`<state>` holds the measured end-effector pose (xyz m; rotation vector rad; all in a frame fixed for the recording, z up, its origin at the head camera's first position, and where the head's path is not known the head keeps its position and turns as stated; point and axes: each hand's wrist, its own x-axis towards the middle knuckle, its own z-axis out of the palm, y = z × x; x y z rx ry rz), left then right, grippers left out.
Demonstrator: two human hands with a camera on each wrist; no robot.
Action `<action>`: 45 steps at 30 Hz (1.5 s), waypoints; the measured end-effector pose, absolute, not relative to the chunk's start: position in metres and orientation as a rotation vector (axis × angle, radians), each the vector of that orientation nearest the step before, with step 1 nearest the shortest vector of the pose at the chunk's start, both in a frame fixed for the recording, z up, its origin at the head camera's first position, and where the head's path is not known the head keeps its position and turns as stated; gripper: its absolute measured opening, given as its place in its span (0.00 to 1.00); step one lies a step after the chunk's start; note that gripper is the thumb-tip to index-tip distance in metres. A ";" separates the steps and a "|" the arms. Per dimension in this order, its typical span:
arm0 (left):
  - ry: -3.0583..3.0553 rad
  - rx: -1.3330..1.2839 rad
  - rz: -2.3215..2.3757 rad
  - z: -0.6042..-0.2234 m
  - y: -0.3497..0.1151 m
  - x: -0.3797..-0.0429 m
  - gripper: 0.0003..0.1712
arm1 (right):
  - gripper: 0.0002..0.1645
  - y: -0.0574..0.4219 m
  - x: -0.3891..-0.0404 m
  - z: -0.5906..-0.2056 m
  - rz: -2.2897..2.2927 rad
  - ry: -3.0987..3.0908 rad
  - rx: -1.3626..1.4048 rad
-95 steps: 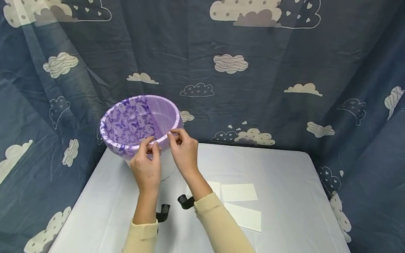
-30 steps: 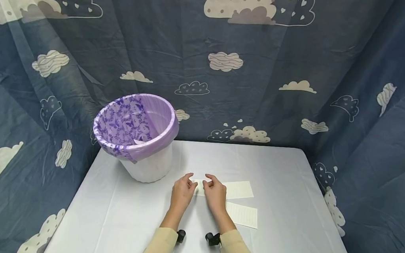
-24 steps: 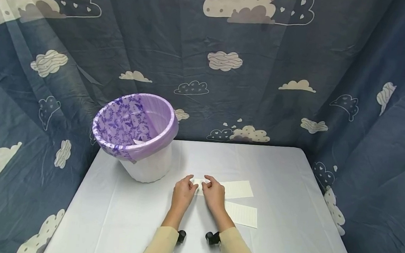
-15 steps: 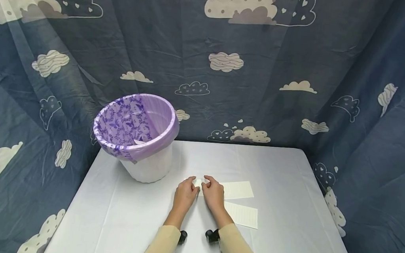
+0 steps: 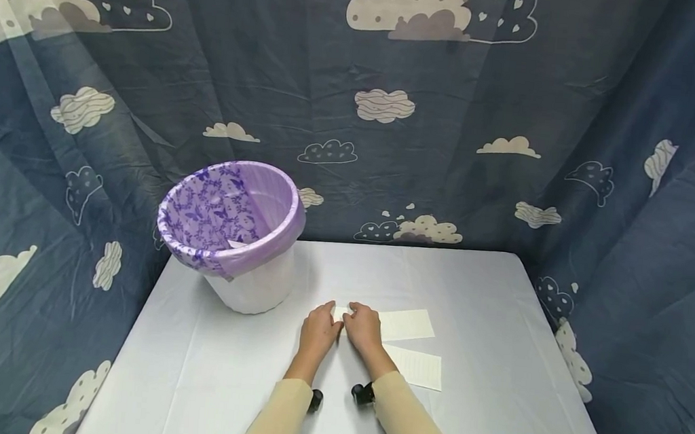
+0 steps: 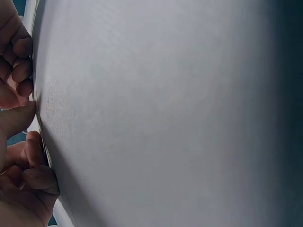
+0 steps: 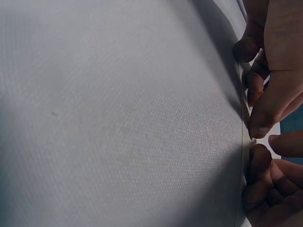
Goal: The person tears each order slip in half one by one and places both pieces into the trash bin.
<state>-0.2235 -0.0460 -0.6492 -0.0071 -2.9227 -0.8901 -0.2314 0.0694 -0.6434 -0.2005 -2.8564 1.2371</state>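
Observation:
Both hands meet at a pale lined paper card [image 5: 340,314] on the white table. The left hand [image 5: 318,329] lies at its left part, fingertips by the far edge and thumb by the near edge. Close beside it, the right hand [image 5: 363,327] takes a mirrored pose, the thumbs nearly meeting. In the wrist views the fingers are curled, with the fingertips low over the table; whether they pinch the card I cannot tell. To the right lie a second lined paper card [image 5: 409,325] and, nearer, a third lined paper card [image 5: 418,369].
A white bin [image 5: 256,290] with a purple patterned bag [image 5: 216,207] folded over its rim stands at the table's back left. Inside it a small white piece [image 5: 236,244] shows. Dark cloud-print curtains [image 5: 311,57] hang behind and beside the table [image 5: 493,392].
Both hands have left the bin rim and come down right to the card. A white piece now shows inside the bin. Over the last second the hands have drawn slightly closer together.

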 end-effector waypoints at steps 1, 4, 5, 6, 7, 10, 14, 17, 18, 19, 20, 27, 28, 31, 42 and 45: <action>-2.928 -0.004 -0.882 -0.649 -0.046 -0.223 0.29 | 0.22 0.069 -0.231 -0.643 1.228 -2.863 -0.201; -2.933 0.003 -0.867 -0.649 -0.045 -0.223 0.29 | 0.19 0.069 -0.230 -0.644 1.198 -2.873 -0.199; -2.932 0.003 -0.866 -0.649 -0.044 -0.223 0.29 | 0.19 0.069 -0.230 -0.644 1.195 -2.876 -0.198; -2.932 0.000 -0.860 -0.649 -0.044 -0.222 0.29 | 0.18 0.070 -0.230 -0.645 1.193 -2.875 -0.195; -2.934 -0.004 -0.852 -0.649 -0.044 -0.222 0.29 | 0.18 0.070 -0.230 -0.645 1.197 -2.874 -0.197; -2.930 -0.026 -0.829 -0.649 -0.043 -0.220 0.29 | 0.17 0.071 -0.230 -0.647 1.207 -2.866 -0.198; -2.913 -0.054 -0.811 -0.649 -0.041 -0.218 0.29 | 0.10 0.071 -0.229 -0.649 1.205 -2.847 -0.189; -2.905 -0.068 -0.791 -0.650 -0.041 -0.217 0.26 | 0.06 0.072 -0.228 -0.650 1.210 -2.833 -0.170; -2.902 -0.068 -0.789 -0.651 -0.041 -0.217 0.25 | 0.06 0.072 -0.228 -0.650 1.214 -2.828 -0.164; -2.899 -0.068 -0.788 -0.652 -0.041 -0.217 0.23 | 0.06 0.072 -0.227 -0.651 1.215 -2.821 -0.158; -2.898 -0.068 -0.787 -0.653 -0.040 -0.217 0.21 | 0.06 0.073 -0.227 -0.651 1.217 -2.816 -0.153; -2.887 -0.032 -0.853 -0.653 -0.040 -0.216 0.14 | 0.06 0.074 -0.226 -0.651 1.260 -2.794 -0.137; -2.882 -0.023 -0.869 -0.652 -0.040 -0.216 0.12 | 0.06 0.074 -0.226 -0.651 1.266 -2.795 -0.135; -2.856 0.001 -0.923 -0.651 -0.039 -0.215 0.08 | 0.06 0.075 -0.225 -0.652 1.264 -2.793 -0.124; -2.725 0.038 -1.036 -0.650 -0.042 -0.214 0.05 | 0.08 0.076 -0.220 -0.648 1.322 -2.740 -0.048; -2.695 0.019 -1.024 -0.646 -0.042 -0.213 0.06 | 0.08 0.077 -0.217 -0.645 1.321 -2.729 -0.027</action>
